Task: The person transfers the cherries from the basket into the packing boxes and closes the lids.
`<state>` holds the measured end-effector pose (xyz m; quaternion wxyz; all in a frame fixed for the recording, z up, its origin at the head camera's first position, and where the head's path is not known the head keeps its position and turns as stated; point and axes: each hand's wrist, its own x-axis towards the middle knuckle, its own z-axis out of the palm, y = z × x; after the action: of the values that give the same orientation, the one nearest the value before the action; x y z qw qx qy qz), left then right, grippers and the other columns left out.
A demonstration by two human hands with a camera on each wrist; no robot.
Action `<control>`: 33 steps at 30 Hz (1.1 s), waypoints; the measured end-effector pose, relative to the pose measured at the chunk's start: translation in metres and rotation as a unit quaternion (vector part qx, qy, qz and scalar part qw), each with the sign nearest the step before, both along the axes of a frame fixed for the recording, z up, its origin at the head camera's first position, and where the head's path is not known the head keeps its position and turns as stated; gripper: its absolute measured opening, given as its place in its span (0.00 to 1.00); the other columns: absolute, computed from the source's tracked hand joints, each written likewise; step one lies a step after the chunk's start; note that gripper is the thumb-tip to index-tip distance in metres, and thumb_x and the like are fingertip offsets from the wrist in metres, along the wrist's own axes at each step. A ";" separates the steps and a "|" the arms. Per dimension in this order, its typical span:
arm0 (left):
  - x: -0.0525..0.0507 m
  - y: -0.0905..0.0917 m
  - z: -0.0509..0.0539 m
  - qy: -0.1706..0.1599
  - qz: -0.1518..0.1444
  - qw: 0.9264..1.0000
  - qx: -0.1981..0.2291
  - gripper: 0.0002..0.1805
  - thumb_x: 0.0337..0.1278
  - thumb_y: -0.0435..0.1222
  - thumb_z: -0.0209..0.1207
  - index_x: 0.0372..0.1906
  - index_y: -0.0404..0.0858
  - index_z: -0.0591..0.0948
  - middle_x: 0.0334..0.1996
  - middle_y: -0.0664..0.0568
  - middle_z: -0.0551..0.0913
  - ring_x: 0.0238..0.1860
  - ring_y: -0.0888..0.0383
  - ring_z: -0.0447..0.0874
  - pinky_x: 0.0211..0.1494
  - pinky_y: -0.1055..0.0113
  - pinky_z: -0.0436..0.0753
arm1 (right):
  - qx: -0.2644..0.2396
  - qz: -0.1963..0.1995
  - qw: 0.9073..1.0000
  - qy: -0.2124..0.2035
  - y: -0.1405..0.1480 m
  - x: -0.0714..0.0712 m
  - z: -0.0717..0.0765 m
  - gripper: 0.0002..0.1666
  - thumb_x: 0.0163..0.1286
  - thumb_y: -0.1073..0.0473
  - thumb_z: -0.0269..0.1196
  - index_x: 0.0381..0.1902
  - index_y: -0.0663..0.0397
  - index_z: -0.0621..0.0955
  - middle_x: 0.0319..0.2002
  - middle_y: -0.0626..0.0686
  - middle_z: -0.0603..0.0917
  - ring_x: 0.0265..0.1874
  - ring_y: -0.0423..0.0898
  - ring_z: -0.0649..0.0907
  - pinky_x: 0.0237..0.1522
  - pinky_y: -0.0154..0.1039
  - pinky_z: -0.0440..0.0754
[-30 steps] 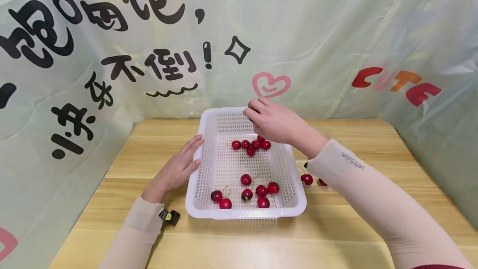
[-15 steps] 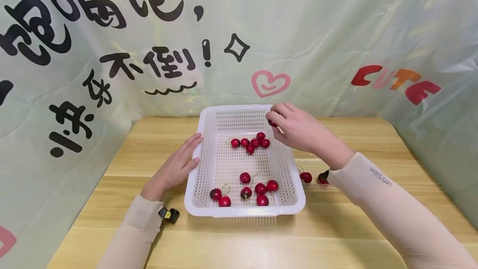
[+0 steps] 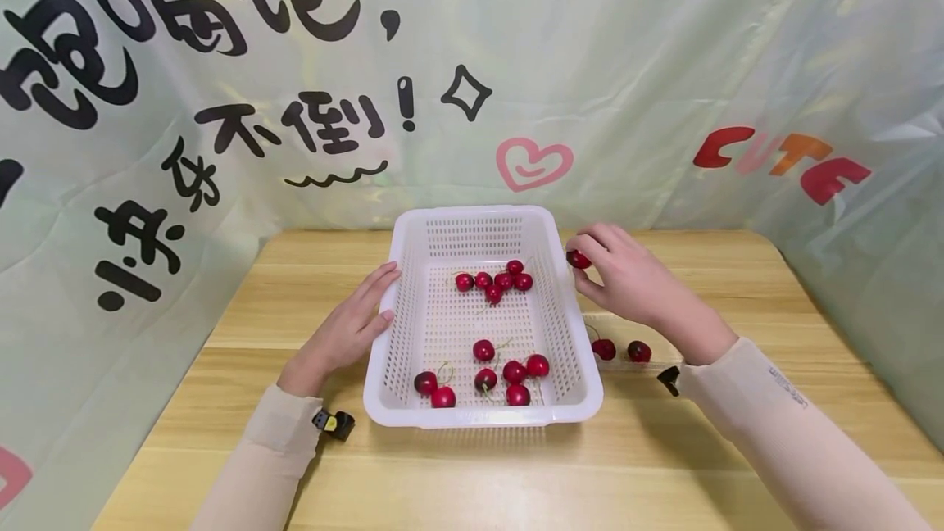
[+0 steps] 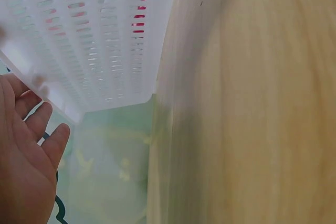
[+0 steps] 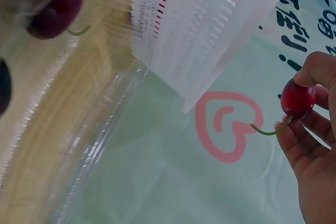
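A white perforated plastic basket [image 3: 483, 416] stands on the table, with several red cherries [image 3: 493, 293] in a far group and others, such as one cherry [image 3: 518, 395], near its front wall. My left hand [image 3: 345, 332] rests with fairly straight fingers against the basket's left rim; the left wrist view shows its fingertips at the rim. Just outside the right rim, my right hand [image 3: 634, 281] pinches a cherry [image 5: 298, 98] between thumb and fingers. Its green stem [image 5: 273, 131] hangs free. Two more cherries, one of them a darker cherry [image 3: 638, 351], lie below that hand.
A clear plastic container [image 5: 100, 145] holds the cherries right of the basket; its outline is faint in the head view. The wooden table [image 3: 479, 482] meets a pale curtain [image 3: 649, 64] with printed lettering behind. Black cameras sit at both wrists.
My right hand has moved right and down with the cherry, from above the basket's far part to outside its right rim. The left hand and basket have stayed in place.
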<state>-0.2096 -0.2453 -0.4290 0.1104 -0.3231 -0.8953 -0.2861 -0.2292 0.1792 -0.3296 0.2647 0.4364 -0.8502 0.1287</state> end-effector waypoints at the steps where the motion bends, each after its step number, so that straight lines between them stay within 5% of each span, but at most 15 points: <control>1: 0.000 0.000 0.000 0.000 0.000 1.000 0.000 0.32 0.74 0.46 0.44 0.76 0.39 0.57 0.77 0.48 0.51 0.72 0.43 0.58 0.64 0.41 0.69 | -0.005 -0.004 1.000 -0.004 0.003 0.001 -0.001 0.19 0.54 0.67 0.68 0.44 0.62 0.77 0.41 0.58 0.77 0.41 0.55 0.76 0.43 0.50 0.79; 19: -0.001 0.000 0.000 0.001 -0.004 1.000 0.002 0.31 0.73 0.43 0.46 0.76 0.38 0.57 0.77 0.48 0.52 0.73 0.44 0.56 0.66 0.41 0.67 | -0.043 -0.057 0.997 -0.033 0.039 0.021 -0.043 0.17 0.54 0.64 0.65 0.42 0.61 0.77 0.41 0.56 0.77 0.41 0.55 0.76 0.45 0.51 0.76; 33: 0.000 0.000 0.001 0.001 -0.001 1.000 0.002 0.32 0.72 0.41 0.46 0.76 0.38 0.57 0.77 0.48 0.52 0.73 0.43 0.56 0.65 0.40 0.67 | -0.071 -0.080 0.994 -0.031 0.055 0.032 -0.074 0.18 0.52 0.63 0.64 0.42 0.61 0.77 0.39 0.56 0.78 0.35 0.52 0.76 0.35 0.50 0.75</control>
<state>-0.2099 -0.2454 -0.4282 0.1114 -0.3237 -0.8944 -0.2877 -0.1976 0.2346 -0.4036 0.2778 0.3432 -0.8788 0.1811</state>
